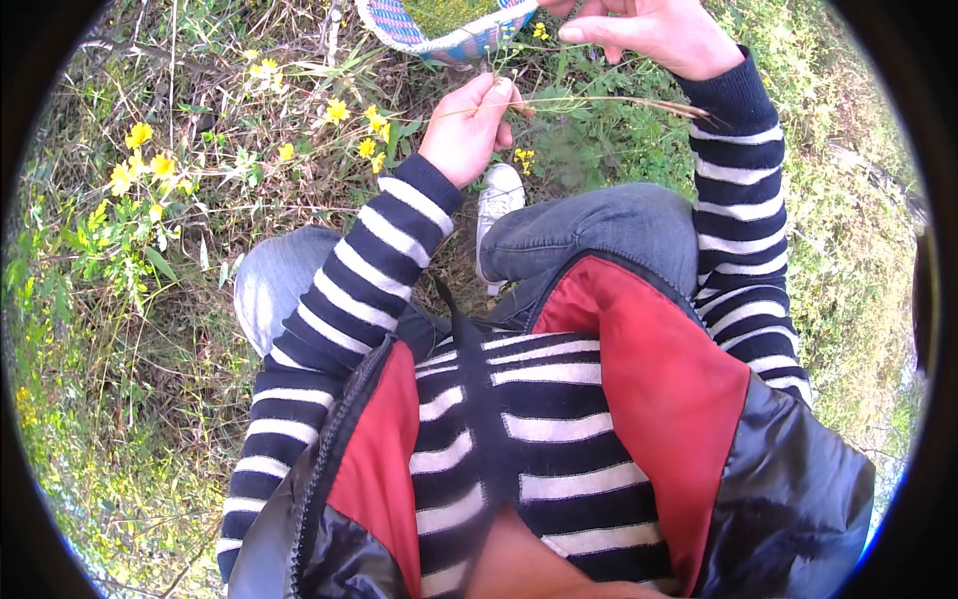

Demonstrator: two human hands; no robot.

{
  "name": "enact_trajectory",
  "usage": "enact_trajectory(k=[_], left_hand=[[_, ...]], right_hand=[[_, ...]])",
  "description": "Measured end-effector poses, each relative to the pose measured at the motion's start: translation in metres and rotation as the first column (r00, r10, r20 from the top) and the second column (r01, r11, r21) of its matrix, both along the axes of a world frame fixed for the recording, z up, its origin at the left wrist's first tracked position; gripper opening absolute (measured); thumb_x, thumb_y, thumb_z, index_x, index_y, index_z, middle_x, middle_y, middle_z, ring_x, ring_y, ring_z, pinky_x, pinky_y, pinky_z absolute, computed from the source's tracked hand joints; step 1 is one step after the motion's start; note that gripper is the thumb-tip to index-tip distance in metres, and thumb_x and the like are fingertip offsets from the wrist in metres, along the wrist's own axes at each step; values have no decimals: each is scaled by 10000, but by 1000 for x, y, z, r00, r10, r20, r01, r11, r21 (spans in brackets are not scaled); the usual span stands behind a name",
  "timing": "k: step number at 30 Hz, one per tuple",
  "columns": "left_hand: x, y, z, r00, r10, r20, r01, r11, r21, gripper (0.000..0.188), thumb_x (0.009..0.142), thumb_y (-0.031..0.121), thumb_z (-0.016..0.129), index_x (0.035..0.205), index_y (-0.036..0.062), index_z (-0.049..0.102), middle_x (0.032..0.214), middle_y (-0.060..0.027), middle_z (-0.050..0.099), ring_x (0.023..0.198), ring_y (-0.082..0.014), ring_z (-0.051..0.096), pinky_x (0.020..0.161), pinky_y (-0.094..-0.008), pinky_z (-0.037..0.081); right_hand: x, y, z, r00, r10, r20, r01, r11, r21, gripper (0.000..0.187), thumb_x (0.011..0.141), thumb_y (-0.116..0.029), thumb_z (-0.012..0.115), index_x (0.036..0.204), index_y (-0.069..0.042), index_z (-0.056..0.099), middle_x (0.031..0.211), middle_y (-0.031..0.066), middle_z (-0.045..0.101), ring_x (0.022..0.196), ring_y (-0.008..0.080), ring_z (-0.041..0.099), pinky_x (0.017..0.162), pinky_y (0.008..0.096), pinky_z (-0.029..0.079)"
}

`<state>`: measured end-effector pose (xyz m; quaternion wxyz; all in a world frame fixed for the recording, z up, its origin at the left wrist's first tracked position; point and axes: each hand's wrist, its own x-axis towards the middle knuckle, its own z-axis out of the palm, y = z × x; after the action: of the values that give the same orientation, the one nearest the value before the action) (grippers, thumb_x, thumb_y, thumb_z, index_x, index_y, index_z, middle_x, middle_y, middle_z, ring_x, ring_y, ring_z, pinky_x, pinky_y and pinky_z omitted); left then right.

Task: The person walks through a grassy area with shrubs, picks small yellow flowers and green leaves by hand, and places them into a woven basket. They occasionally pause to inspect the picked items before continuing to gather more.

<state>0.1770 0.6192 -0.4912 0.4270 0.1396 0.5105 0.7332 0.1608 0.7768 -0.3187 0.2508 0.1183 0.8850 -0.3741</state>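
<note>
My left hand is closed in a pinch, thumb against forefinger, on thin green stems with small yellow blossoms. A long dry grass stalk runs from those fingertips toward my right cuff. My right hand is up at the top edge, partly cut off. Its thumb points left, apart from the fingers, and nothing shows in its grip. A small yellow flower hangs just beyond the thumb tip. Behind both hands lies a woven basket in blue and pink with a pale rim, cut by the top edge.
Yellow daisy-like flowers grow at the left, with more beside my left hand. Dry grass and green weeds cover the ground. My bent knees and a white shoe are below my hands. Brush stands at the right.
</note>
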Motion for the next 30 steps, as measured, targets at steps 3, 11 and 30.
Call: enact_trajectory(k=[3, 11, 30], left_hand=[[1, 0, -1, 996, -19, -84, 18, 1000, -16, 235, 925, 251, 404, 870, 57, 523, 680, 18, 523, 532, -41, 465, 489, -182, 389], [2, -1, -1, 997, -60, -49, 63, 996, 63, 293, 933, 298, 399, 992, 48, 539, 723, 34, 514, 557, -35, 458, 505, -174, 380], [5, -4, -10, 970, -88, 228, 81, 996, 42, 267, 932, 277, 386, 909, 68, 551, 610, 36, 487, 524, -49, 446, 499, -186, 364]], right_hand=[[2, -9, -37, 955, 231, -184, -258, 957, -134, 385, 757, -170, 637, 1071, 19, 519, 773, 50, 583, 635, 92, 557, 531, 192, 459], [-4, -3, -81, 971, 238, -17, -237, 954, -184, 259, 750, -160, 637, 933, 11, 571, 752, 72, 589, 522, 98, 551, 478, 210, 466], [-34, 68, -100, 834, 126, -537, 15, 968, 250, 312, 829, -202, 575, 1072, -9, 540, 915, 81, 588, 848, 119, 567, 725, 221, 472]])
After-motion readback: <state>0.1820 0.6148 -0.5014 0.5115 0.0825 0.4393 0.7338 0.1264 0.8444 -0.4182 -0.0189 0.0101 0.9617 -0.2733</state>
